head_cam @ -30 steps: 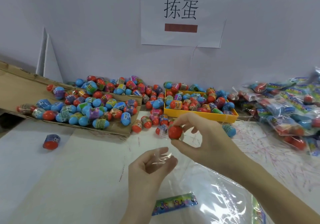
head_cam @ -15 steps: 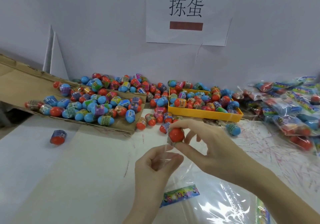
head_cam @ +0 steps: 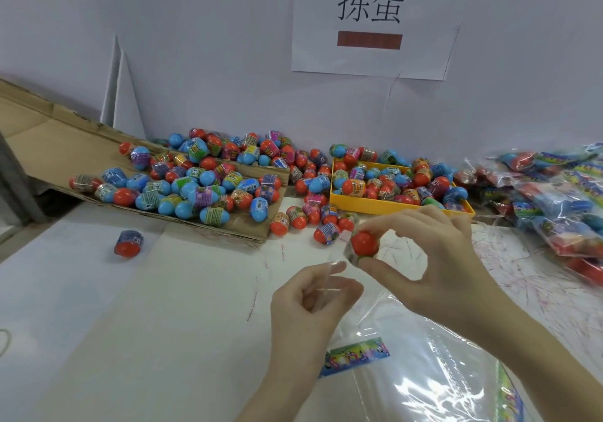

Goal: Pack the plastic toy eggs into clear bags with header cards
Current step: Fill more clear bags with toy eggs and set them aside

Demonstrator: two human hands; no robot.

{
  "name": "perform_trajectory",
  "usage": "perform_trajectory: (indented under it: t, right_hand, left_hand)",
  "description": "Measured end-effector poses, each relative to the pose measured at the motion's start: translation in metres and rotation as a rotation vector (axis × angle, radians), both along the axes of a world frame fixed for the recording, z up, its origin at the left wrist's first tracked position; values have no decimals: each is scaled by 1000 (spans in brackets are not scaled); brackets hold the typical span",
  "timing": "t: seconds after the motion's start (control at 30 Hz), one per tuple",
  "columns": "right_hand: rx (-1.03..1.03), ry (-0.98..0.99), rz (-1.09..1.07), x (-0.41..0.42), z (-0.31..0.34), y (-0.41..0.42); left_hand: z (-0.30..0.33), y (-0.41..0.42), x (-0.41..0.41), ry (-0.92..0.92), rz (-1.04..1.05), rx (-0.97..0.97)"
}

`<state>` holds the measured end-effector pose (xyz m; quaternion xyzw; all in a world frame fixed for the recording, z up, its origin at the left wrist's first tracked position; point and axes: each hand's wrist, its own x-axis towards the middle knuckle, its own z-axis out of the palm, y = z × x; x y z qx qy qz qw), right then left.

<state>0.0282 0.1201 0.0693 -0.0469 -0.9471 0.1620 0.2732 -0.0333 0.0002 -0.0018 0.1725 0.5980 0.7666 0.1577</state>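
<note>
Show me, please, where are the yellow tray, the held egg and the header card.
yellow tray (head_cam: 388, 207): head view, on its front wall.
held egg (head_cam: 364, 243): head view, on its red end.
header card (head_cam: 355, 356): head view, on the middle of the printed strip.

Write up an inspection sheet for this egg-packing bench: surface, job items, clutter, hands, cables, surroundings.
Surface: white table, pen scribbles on its right part.
Job's things: red egg above the clear bag; header card lying flat; more clear bags stacked near the person; yellow tray full of eggs; egg pile on cardboard flap; packed bags heaped at right.
Clutter: one stray egg alone at left.
Hands: right hand has a fingertip grip on the red egg; left hand pinches the clear bag's mouth.
Cables: nothing seen.
Surroundings: white wall, paper sign with printed characters.
</note>
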Motion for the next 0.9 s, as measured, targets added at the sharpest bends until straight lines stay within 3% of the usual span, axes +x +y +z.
perform_trajectory:
  t: [0.13,0.47,0.73,0.9]
  right_hand:
    - [-98,-51,56,0,3,-2]
    - [-8,-167,74,-6,9,3]
    - [217,-501,116,-7,6,9]
    - [60,-453,209,-11,-8,15]
  left_hand:
    - [0,0,1,53,-9,2]
    - [0,-1,3,176,-36,-61]
    - [1,-1,-5,-71,-169,-28]
    - [-1,0,-6,-110,-324,-102]
